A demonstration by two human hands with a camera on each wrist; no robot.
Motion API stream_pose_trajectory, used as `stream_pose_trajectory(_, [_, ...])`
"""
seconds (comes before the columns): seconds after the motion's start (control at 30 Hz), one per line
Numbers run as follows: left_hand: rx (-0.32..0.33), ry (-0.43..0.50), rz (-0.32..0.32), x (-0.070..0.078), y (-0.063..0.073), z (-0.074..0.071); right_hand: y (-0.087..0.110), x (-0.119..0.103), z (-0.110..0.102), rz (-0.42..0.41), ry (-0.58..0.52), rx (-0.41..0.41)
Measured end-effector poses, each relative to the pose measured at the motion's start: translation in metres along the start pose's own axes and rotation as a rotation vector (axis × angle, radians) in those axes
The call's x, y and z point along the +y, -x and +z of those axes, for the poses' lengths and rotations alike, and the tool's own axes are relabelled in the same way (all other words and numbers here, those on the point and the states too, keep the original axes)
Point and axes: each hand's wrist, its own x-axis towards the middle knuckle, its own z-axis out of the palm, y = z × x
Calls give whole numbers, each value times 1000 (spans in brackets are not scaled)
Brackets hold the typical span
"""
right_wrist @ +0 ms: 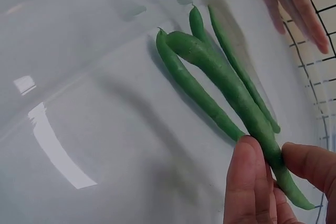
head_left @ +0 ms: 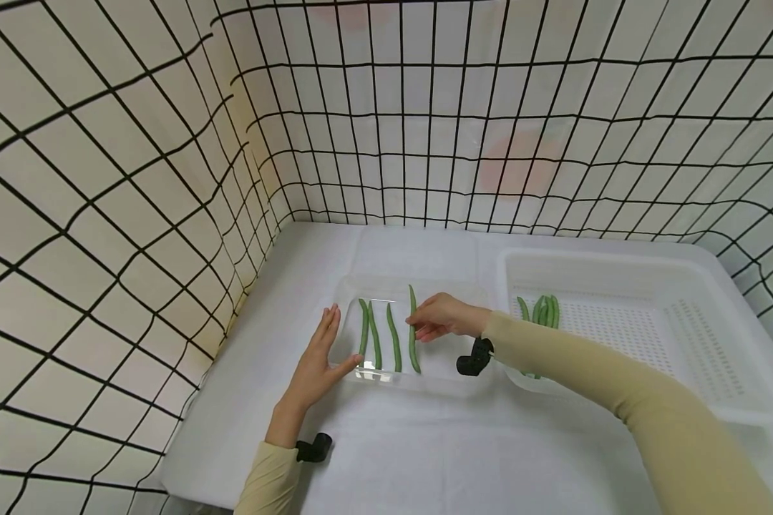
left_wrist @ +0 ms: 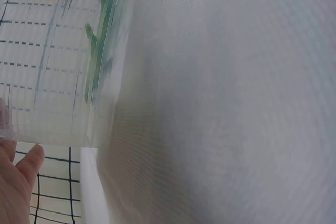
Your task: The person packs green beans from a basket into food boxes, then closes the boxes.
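A green bean (right_wrist: pixel 231 90) is pinched between the thumb and fingers of my right hand (head_left: pixel 446 316), over the clear plastic tray (head_left: pixel 451 372). To its left, three more green beans (head_left: pixel 394 337) lie side by side in the tray, lengthwise away from me. My left hand (head_left: pixel 318 361) is at the tray's left side, fingers extended and thumb at the near left corner. In the left wrist view, the left thumb (left_wrist: pixel 31 163) and part of the palm show below the tray's clear wall (left_wrist: pixel 52 129).
At the right stands a white perforated basket (head_left: pixel 689 268) with several green beans (head_left: pixel 546 312) at its left end; my right forearm (head_left: pixel 573 361) reaches across it. A black wire grid (head_left: pixel 425 114) encloses the white-covered table (head_left: pixel 425 443) at the back and sides.
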Motion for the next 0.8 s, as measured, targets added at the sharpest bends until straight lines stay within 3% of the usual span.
stream_pose_trajectory(0.27, [-4, 5, 2, 2, 0, -1, 3, -1, -1, 6, 1, 12])
stream_pose_trajectory(0.4, [-5, 11, 5, 2, 1, -2, 16, -7, -12, -41, 12, -2])
stream_pose_trajectory(0.6, [-3, 6, 8, 3, 0, -2, 47, -15, -58, -149, -15, 4])
stream_pose_trajectory(0.8, [-17, 12, -12, 3, 0, -2, 81, 0, -118, -163, -32, 82])
